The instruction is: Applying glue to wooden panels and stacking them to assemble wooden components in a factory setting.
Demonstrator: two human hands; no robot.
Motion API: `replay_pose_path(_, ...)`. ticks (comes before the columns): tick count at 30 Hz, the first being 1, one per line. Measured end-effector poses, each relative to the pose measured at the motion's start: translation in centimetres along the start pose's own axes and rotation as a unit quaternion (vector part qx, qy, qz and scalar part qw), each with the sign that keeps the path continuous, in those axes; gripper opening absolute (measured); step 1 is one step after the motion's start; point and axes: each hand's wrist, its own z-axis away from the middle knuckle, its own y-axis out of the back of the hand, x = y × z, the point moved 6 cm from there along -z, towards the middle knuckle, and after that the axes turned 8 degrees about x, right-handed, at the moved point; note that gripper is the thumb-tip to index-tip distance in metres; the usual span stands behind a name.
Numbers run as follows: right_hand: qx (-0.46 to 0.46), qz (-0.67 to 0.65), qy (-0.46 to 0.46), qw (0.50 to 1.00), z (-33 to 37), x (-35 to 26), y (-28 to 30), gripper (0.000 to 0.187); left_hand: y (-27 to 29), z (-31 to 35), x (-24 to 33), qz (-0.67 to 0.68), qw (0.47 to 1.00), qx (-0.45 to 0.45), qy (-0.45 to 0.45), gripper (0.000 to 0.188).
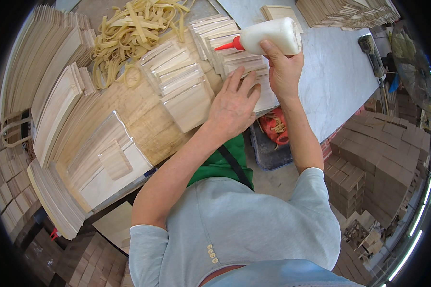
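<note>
My right hand grips a white squeeze bottle with a red pointed nozzle, lying sideways in the air. The nozzle points left, over a row of overlapping thin wooden pieces. My left hand rests on the near part of that row, fingers apart and nothing held in them. Left of it, a second row of overlapping wooden pieces lies on the wooden work board; shiny lines run along several of their edges. A small square wooden piece lies on a larger thin panel farther left.
Tall stacks of thin panels line the left side. A heap of pale flat bands lies at the back, and more wood stacks at the far right. A red bag sits in a dark bin below the table edge. Brown boxes stand right.
</note>
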Motion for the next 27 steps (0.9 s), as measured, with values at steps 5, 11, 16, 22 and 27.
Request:
replay_pose_path(5, 0.0, 0.023, 0.02, 1.0, -0.1, -0.5, 0.5, 0.05, -0.3, 0.0, 0.0, -0.002, 1.0, -0.003, 0.0, 0.061)
replay_pose_path(11, 0.024, 0.047, 0.063, 0.997, -1.3, -1.8, 2.7, 0.051, -0.3, 0.2, 0.0, -0.002, 1.0, -0.007, 0.009, 0.061)
replay_pose_path(16, 0.043, 0.09, 0.121, 0.988, -2.6, -3.0, 4.8, 0.051, -0.4, 0.3, -0.1, -0.004, 1.0, -0.009, 0.005, 0.06)
replay_pose_path(22, 0.059, 0.003, 0.084, 0.995, -1.4, -4.3, 4.9, 0.046, -0.2, 0.3, -0.1, 0.001, 1.0, 0.004, -0.003, 0.061)
replay_pose_path(27, 0.014, -0.069, 0.005, 0.998, 0.5, -2.4, 3.3, 0.045, -0.1, 0.2, 0.1, -0.009, 1.0, 0.01, -0.008, 0.061)
